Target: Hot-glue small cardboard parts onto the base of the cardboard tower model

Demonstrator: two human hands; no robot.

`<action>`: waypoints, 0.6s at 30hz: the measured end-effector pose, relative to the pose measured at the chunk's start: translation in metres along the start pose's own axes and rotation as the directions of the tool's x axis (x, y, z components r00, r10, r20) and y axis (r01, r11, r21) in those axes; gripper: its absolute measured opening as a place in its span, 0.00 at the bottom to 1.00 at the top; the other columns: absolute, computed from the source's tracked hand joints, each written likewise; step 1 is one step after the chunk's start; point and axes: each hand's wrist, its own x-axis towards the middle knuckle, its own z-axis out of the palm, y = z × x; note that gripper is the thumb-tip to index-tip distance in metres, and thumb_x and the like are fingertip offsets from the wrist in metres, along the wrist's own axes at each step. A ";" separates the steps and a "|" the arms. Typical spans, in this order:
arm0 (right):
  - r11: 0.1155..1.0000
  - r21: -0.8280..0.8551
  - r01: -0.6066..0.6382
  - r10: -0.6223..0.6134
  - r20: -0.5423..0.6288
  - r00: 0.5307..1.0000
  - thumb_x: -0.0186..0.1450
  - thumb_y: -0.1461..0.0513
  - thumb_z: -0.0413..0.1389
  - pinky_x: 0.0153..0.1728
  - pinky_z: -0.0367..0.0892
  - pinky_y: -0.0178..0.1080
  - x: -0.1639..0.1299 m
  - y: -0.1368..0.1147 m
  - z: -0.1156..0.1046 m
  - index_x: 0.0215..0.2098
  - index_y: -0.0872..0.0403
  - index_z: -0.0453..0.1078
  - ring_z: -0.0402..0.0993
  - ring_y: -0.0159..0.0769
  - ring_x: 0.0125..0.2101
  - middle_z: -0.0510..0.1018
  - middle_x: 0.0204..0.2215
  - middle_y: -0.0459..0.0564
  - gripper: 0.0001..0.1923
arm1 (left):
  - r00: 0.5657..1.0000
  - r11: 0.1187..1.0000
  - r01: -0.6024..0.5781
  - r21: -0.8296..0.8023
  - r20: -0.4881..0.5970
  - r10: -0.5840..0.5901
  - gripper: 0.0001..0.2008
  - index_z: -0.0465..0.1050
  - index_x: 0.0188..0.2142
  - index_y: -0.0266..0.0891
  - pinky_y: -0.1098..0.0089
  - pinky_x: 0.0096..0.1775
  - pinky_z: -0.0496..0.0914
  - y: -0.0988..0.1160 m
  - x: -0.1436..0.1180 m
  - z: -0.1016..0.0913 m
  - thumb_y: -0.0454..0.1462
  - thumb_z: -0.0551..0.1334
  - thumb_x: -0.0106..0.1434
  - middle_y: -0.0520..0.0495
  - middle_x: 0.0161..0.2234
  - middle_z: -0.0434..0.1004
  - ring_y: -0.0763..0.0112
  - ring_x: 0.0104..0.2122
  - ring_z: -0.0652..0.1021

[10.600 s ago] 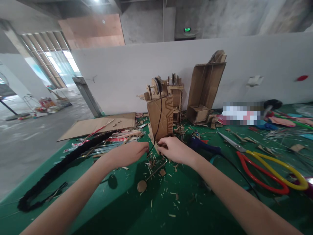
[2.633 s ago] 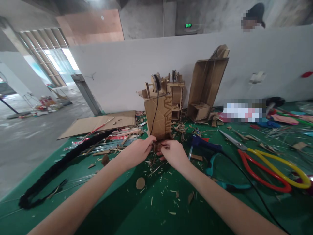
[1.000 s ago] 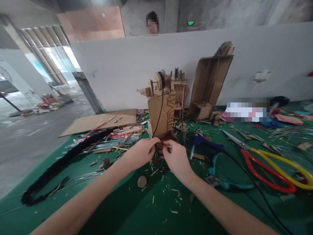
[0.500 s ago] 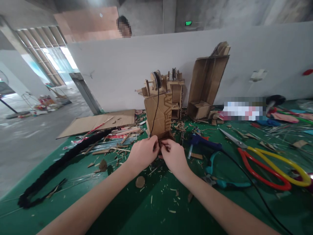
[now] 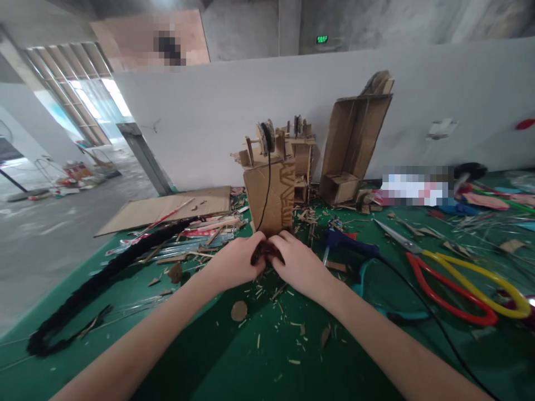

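Observation:
A cardboard tower (image 5: 267, 192) stands upright in front of me. On top of it, a cardboard spool (image 5: 267, 138) turns on edge between small uprights. A thin black cord (image 5: 268, 189) runs from the spool down the tower's front to my fingers. My left hand (image 5: 240, 259) and my right hand (image 5: 298, 264) meet at the tower's foot, fingers curled and pinched together. Something small and dark brown shows between them, mostly hidden by the fingers. A round cardboard disc (image 5: 239, 311) lies on the table below my left hand.
Right of my hands lie a blue glue gun (image 5: 351, 243), teal-handled pliers (image 5: 365, 273) and large scissors (image 5: 451, 281). A black fuzzy strip (image 5: 104, 278) lies left. A tall cardboard box (image 5: 355, 150) leans on the white partition (image 5: 200, 117). Scraps litter the green table (image 5: 234, 367).
Both hands have shifted slightly left, and their wrists have turned. The brown cardboard edge behind the fingers is now covered. The tower's front has moved a little. A person behind the partition has moved left.

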 end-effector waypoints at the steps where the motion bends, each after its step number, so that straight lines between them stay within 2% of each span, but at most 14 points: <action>1: 0.999 0.038 0.011 -0.011 -0.004 1.000 0.61 0.63 0.50 0.32 0.63 0.36 0.001 0.001 0.002 0.38 0.53 0.67 0.70 0.36 0.36 0.70 0.38 0.51 0.08 | 1.000 1.000 -0.007 -0.014 0.008 0.007 0.08 0.60 0.38 0.41 0.71 0.26 0.59 -0.002 0.000 -0.001 0.36 0.53 0.56 0.51 0.26 0.70 0.68 0.27 0.72; 6: 0.973 0.229 0.008 0.020 -0.119 0.993 0.59 0.68 0.50 0.36 0.63 0.35 0.006 0.003 0.013 0.35 0.55 0.70 0.69 0.32 0.33 0.74 0.32 0.49 0.09 | 1.000 0.999 0.003 -0.042 0.009 -0.002 0.11 0.59 0.39 0.41 0.71 0.27 0.59 -0.005 -0.002 0.000 0.36 0.53 0.55 0.52 0.25 0.69 0.68 0.26 0.72; 9: 0.942 0.335 -0.025 0.072 -0.130 0.989 0.56 0.68 0.52 0.34 0.63 0.34 0.005 0.001 0.017 0.32 0.55 0.71 0.70 0.32 0.30 0.76 0.29 0.48 0.08 | 1.000 0.998 0.021 -0.065 0.001 -0.020 0.14 0.58 0.43 0.41 0.71 0.27 0.59 -0.006 -0.003 0.003 0.36 0.53 0.55 0.52 0.27 0.70 0.67 0.28 0.73; 13: 0.867 0.476 -0.149 0.180 -0.020 0.983 0.58 0.67 0.49 0.28 0.63 0.32 0.006 -0.003 0.018 0.29 0.55 0.71 0.71 0.30 0.23 0.76 0.23 0.46 0.09 | 0.999 0.996 0.046 -0.079 0.002 -0.046 0.19 0.55 0.47 0.41 0.70 0.27 0.60 -0.007 -0.004 0.004 0.37 0.53 0.56 0.51 0.28 0.72 0.65 0.29 0.74; 18: 0.761 0.580 -0.291 0.256 0.144 0.956 0.59 0.67 0.47 0.19 0.60 0.30 0.010 -0.006 0.020 0.28 0.56 0.71 0.67 0.28 0.15 0.70 0.13 0.42 0.10 | 0.999 0.999 0.034 -0.015 0.033 -0.034 0.15 0.57 0.44 0.42 0.71 0.26 0.59 -0.008 -0.003 0.003 0.37 0.53 0.56 0.51 0.27 0.72 0.65 0.29 0.74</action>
